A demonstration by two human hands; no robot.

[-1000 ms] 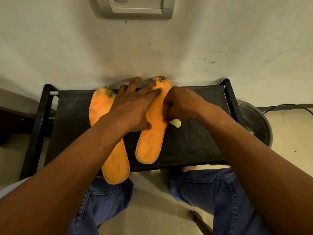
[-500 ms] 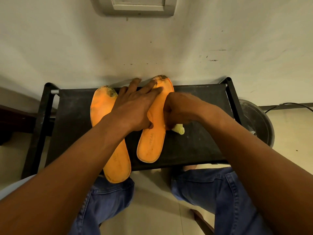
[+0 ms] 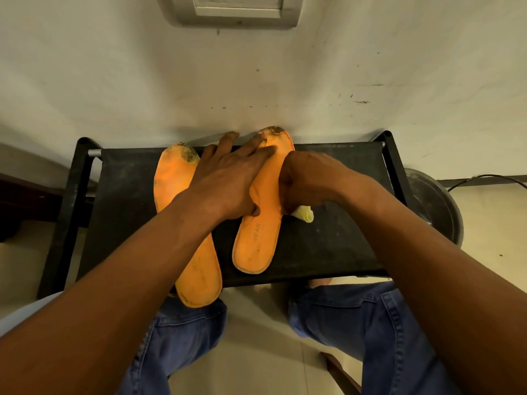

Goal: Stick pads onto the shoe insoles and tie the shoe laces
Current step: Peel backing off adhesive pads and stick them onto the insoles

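Note:
Two orange insoles lie on a black stool. The left insole hangs over the front edge. My left hand presses flat, fingers straight, on the toe half of the right insole. At that insole's right edge my right hand is curled, gripping a pale yellow strip whose rolled end sticks out under the palm. Whatever lies under my right fingers is hidden.
The stool stands against a white wall with a switch plate above. A dark round metal bin stands to the right, with a cable behind it. My knees in blue jeans are below the stool.
My right hand has slid slightly toward me along the right insole's edge, and the yellow strip's rolled end shows a bit more. The left hand stays pressed in place.

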